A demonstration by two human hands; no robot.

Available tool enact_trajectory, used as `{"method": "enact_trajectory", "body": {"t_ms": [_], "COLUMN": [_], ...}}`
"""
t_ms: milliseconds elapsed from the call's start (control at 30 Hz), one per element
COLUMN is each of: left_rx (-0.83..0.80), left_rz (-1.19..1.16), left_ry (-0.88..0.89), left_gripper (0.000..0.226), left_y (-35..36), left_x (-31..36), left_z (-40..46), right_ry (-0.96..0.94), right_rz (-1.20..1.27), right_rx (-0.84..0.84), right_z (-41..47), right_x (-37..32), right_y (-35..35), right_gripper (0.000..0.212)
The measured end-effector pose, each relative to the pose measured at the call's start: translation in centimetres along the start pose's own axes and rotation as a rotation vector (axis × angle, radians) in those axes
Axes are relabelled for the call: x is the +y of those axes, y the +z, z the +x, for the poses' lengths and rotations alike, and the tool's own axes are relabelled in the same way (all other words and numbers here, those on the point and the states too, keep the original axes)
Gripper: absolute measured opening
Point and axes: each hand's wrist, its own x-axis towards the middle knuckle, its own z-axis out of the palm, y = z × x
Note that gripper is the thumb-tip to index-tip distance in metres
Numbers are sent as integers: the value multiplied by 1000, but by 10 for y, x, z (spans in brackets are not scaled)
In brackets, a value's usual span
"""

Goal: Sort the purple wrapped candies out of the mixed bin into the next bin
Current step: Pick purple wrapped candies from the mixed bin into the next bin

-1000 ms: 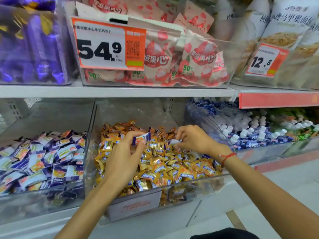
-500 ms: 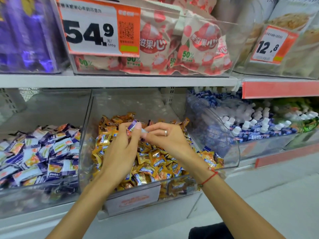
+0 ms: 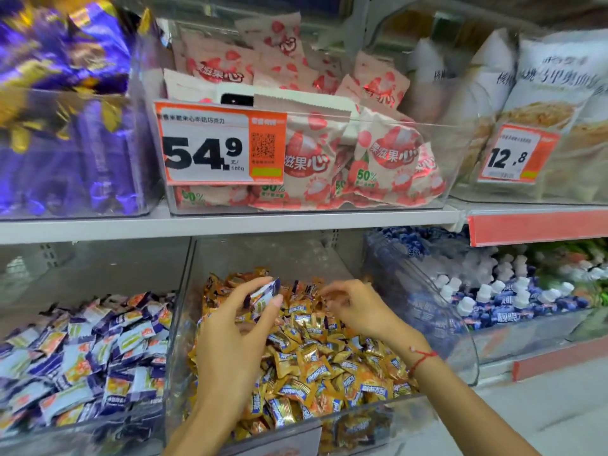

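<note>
Above the mixed bin, middle of the lower shelf: purple wrapped candy, crinkled foil, pinched in the curled fingers of the left hand. Right hand beside it, fingers loosely bent over the heap, holding nothing visible. Bin: clear rigid plastic, heaped with glossy orange-gold candies. Next bin, left, touching: purple-and-white wrapped candies. Right: small white-capped bottles. Shelf above: pink pouches behind an orange price tag.
</note>
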Motion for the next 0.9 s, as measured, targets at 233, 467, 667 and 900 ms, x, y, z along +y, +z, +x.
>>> {"method": "enact_trajectory", "body": {"t_ms": [233, 467, 667, 900], "left_rx": [-8, -17, -14, -9], "left_rz": [60, 23, 2, -26], "left_ry": [-14, -28, -48, -71], "left_gripper": [16, 13, 15, 14], "left_y": [2, 2, 1, 2], "left_x": [-3, -6, -3, -3], "left_z": [2, 1, -1, 2], "right_ry": [-158, -250, -128, 64], "right_rz": [-147, -98, -133, -445], "right_rx": [-318, -529, -89, -97], "right_z": [34, -13, 36, 84], "right_x": [-19, -1, -1, -10], "right_y": [37, -7, 3, 39], "right_gripper": [33, 32, 30, 37]}}
